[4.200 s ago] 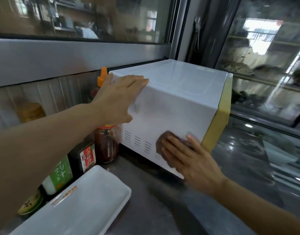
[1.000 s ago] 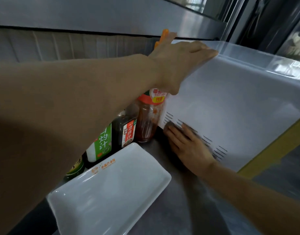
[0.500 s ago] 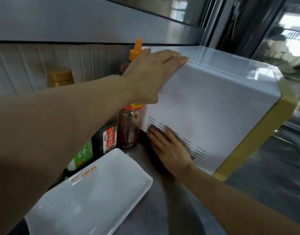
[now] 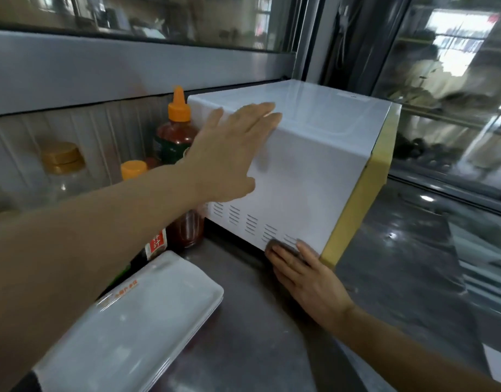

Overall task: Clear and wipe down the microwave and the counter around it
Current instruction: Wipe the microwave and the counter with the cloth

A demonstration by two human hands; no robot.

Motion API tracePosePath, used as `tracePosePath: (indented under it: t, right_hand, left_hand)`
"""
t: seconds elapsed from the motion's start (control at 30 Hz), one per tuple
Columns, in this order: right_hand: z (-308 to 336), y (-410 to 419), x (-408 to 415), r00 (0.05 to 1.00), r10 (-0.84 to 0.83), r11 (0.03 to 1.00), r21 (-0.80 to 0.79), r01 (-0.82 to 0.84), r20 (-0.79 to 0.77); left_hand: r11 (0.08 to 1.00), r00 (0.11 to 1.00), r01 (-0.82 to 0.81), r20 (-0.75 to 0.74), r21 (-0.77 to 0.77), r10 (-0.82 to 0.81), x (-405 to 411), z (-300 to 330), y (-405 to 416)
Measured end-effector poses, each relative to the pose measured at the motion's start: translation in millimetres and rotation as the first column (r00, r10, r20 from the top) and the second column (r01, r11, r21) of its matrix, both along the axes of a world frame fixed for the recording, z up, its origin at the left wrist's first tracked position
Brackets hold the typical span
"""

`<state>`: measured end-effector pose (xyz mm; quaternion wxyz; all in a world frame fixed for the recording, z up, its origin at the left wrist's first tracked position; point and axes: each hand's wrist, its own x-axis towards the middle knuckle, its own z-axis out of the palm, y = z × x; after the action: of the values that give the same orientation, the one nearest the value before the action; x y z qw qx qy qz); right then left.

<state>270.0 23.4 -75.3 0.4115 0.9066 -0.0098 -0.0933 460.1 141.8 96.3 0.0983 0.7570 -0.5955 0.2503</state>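
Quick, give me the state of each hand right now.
Left hand: open, fingers straight, flat against the microwave near its top edge.
Right hand: open, straight fingers pressing a dark cloth on the microwave's lower side.

Both hands [image 4: 229,154] flat on white microwave [image 4: 308,176] (brown cloth [image 4: 283,246] underneath right)
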Motion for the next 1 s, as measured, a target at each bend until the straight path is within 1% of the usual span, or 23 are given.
tracePosePath:
  t: [0.07,0.17,0.27,0.4,0.47,0.5,0.53,0.6,0.7,0.73,0.83,0.87,0.9,0.93,0.97,1.0]
  right_hand:
    - [4.3,5.9,17.6,1.0,-0.022,1.0,0.02,0.022,0.019]
    - [6.4,6.6,28.1,0.999,-0.027,1.0,0.017,0.026,0.041]
    - [1.7,-3.2,5.9,1.0,-0.019,1.0,-0.003,0.019,0.011]
    - [-4.4,-20.3,-38.1,0.998,0.061,0.998,0.01,-0.06,-0.012]
    - [0.5,-23.5,-53.0,0.991,0.12,0.993,0.017,-0.121,0.053]
    - [4.3,-22.1,-57.8,0.988,0.118,0.992,0.028,-0.121,0.098]
    - [8.1,-19.1,-60.9,0.982,0.119,0.99,0.054,-0.128,0.147]
    - [14.4,-10.7,-65.7,0.974,0.114,0.979,0.147,-0.144,0.193]
    - [20.3,-0.5,-80.6,0.957,-0.009,0.952,0.295,-0.08,0.29]
    - [22.9,2.7,-86.8,0.938,-0.041,0.951,0.302,-0.069,0.344]
    - [44.3,13.3,-98.4,0.85,-0.143,0.93,0.363,-0.061,0.507]
    - [54.8,17.3,-98.4,0.8,-0.185,0.91,0.407,-0.081,0.571]
    - [66.4,21.8,-97.5,0.721,-0.235,0.871,0.47,-0.141,0.652]
    - [78.9,25.4,-95.6,0.608,-0.305,0.81,0.535,-0.24,0.733]
    - [92.5,29.0,-92.9,0.479,-0.415,0.718,0.602,-0.35,0.774]
    - [106.8,32.1,-88.7,0.384,-0.505,0.646,0.633,-0.426,0.773]
  left_hand:
    - [0.999,0.999,0.032,-0.01,0.009,-0.032,-16.1,-5.8,-9.0]
    - [0.999,0.997,0.022,-0.069,-0.045,-0.025,-22.0,-8.4,-15.2]
    - [0.996,0.995,0.025,-0.095,-0.084,-0.033,-22.0,-10.5,-15.5]
    - [0.994,0.993,0.015,-0.112,-0.106,-0.027,-24.4,-12.7,-17.3]
    - [0.995,0.992,0.012,-0.122,-0.099,-0.024,-24.7,-12.8,-17.8]
    - [0.996,0.991,0.009,-0.13,-0.094,-0.022,-24.4,-12.5,-17.8]
    - [0.996,0.99,0.007,-0.138,-0.089,-0.019,-24.6,-11.8,-17.7]
    - [0.997,0.989,-0.001,-0.149,-0.071,-0.01,-25.9,-9.4,-16.7]
    - [1.0,0.986,-0.012,-0.169,-0.023,0.008,-28.5,-3.9,-14.4]
    - [1.0,0.984,-0.016,-0.178,-0.005,0.015,-29.6,-1.8,-13.7]
    - [0.999,0.975,-0.03,-0.217,0.043,0.038,-33.1,4.6,-12.2]
    - [0.998,0.971,-0.037,-0.234,0.055,0.049,-34.4,6.8,-11.8]
    - [0.997,0.967,-0.046,-0.248,0.069,0.061,-35.8,8.6,-11.9]
    - [0.995,0.963,-0.053,-0.261,0.086,0.074,-36.9,10.7,-12.0]
    - [0.993,0.958,-0.059,-0.274,0.104,0.086,-38.2,12.7,-12.3]
    - [0.991,0.954,-0.062,-0.284,0.122,0.095,-39.4,14.6,-12.3]
